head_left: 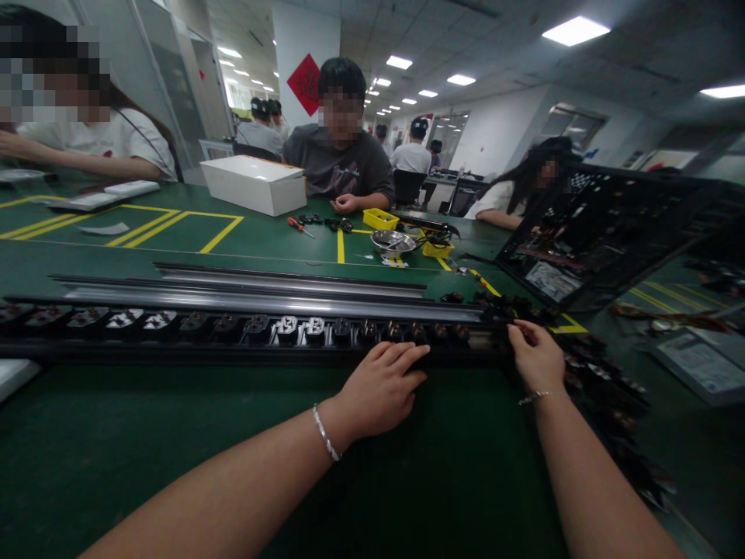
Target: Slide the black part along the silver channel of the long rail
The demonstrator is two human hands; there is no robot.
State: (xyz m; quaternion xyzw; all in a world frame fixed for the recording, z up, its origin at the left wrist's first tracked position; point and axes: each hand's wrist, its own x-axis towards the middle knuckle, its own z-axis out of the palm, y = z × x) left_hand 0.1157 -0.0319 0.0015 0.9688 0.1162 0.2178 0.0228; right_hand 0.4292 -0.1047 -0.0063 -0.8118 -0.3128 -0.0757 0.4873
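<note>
A long black rail (pixel 244 330) is laid across the green tabletop (pixel 174 450), parallel to its near edge and running from the left edge towards the right. A row of small socket modules (pixel 299 327) is seated along the rail. The left hand (pixel 381 384) is laid palm down against the rail's near side, its fingers (pixel 407 355) spread and resting on the rail's front lip; nothing is gripped by it. A silver bracelet is worn on that wrist. The right hand (pixel 535 355) is placed at the rail's right end, its fingertips (pixel 518 330) pinched on a small dark part there; what exactly is held cannot be told. A thin chain is worn on that wrist.

Just behind the rail, silver metal strips (pixel 279 291) are laid lengthwise. A pile of loose black parts (pixel 605 396) is spread along the right edge, beside the right forearm. A black perforated chassis (pixel 605 225) is propped tilted near the far right corner. Towards the far edge a white box (pixel 254 183), a metal bowl (pixel 393 243), a yellow tray (pixel 380 219) and a red-handled screwdriver (pixel 298 225) are set. Other people are seated along the far edge, one in a grey shirt (pixel 343 167) with a hand resting on the tabletop.
</note>
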